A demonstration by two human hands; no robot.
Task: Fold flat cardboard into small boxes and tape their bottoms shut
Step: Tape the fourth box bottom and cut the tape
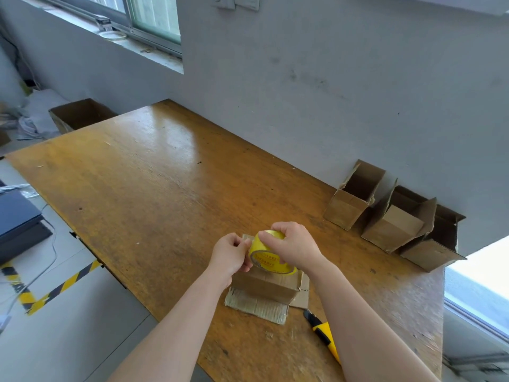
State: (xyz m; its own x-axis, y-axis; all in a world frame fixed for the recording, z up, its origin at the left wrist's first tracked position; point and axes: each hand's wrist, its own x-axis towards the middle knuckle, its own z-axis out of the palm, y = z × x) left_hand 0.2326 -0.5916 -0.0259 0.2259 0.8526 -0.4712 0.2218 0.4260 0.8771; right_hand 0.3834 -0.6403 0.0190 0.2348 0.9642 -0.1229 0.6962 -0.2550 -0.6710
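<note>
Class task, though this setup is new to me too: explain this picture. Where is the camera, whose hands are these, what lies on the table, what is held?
The one picture comes from a camera on a person's head, looking down at their bare hands. The right hand grips a yellow tape roll over a small box on the table. The left hand pinches at the roll's edge, seemingly the tape's end. A yellow knife lies beside the right arm. Three folded boxes stand by the wall.
</note>
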